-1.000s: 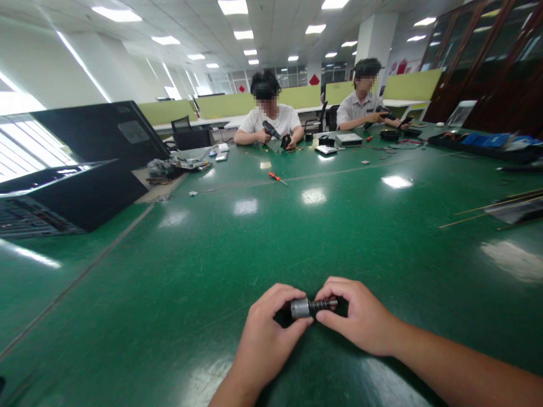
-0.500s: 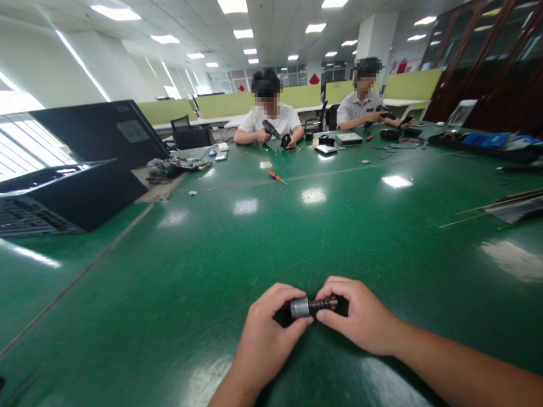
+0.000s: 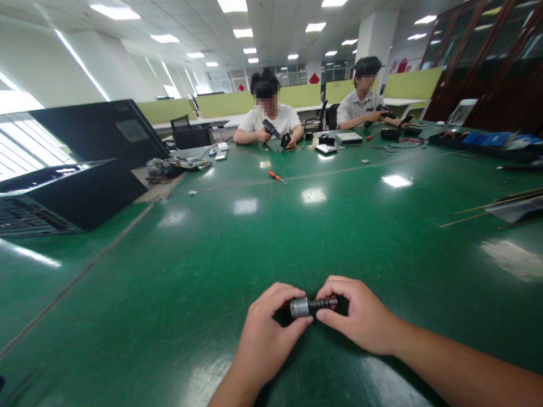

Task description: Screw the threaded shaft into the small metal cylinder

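Observation:
Near the front of the green table, a small metal part (image 3: 300,307) lies crosswise between my hands: a silver cylinder with a thinner dark, coiled shaft, spring-like or threaded, pointing right. My left hand (image 3: 271,330) is closed on the cylinder end, thumb below and fingertips above. My right hand (image 3: 360,314) pinches around the shaft, and its fingers cover part of the coil. The part is too small in view for me to tell its exact kind.
An orange screwdriver (image 3: 277,177) lies farther out on the green table (image 3: 212,254). Left stands an opened black computer case (image 3: 63,195). At right are thin rods (image 3: 470,217) and a tool bag (image 3: 483,146). Across the table, two people (image 3: 271,118) hold power drills.

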`<state>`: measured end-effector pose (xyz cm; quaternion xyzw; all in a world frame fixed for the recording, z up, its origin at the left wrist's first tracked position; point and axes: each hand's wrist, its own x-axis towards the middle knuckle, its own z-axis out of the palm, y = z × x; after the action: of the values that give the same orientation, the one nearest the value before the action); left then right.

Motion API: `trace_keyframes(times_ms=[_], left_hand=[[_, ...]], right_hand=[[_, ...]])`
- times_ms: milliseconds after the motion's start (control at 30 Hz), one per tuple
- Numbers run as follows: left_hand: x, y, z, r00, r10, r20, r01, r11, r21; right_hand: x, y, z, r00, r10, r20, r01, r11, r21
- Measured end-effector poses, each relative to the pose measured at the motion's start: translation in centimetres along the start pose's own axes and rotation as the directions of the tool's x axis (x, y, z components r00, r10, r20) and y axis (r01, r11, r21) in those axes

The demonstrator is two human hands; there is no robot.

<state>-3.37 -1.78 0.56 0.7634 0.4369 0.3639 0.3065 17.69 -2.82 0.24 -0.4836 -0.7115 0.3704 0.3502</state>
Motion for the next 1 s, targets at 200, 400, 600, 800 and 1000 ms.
trace_keyframes(times_ms=[200,400,600,800,1000], left_hand=[[0.0,0.16,-0.05,1.0,-0.001,0.003,0.001,1.0,-0.004],[0.03,0.04,-0.02,1.0,-0.003,-0.004,0.003,1.0,-0.009],[0.01,0.08,-0.02,1.0,-0.005,-0.005,0.005,1.0,-0.002],[0.04,0.16,-0.06,1.0,-0.011,-0.006,0.011,1.0,0.003],[0.09,0.15,-0.07,1.0,-0.007,-0.012,0.007,1.0,0.002]], right_hand=[[0.05,0.05,0.08,1.0,0.01,-0.001,-0.01,1.0,0.015],[0.19,0.23,-0.01,1.0,0.02,-0.005,-0.02,0.999,0.038],[0.18,0.3,0.03,0.999,0.031,-0.014,-0.031,0.999,0.029],[0.15,0.3,0.03,0.999,0.033,-0.01,-0.032,0.999,0.037],[0.12,0.24,0.0,0.999,0.044,-0.019,-0.043,0.998,0.044]])
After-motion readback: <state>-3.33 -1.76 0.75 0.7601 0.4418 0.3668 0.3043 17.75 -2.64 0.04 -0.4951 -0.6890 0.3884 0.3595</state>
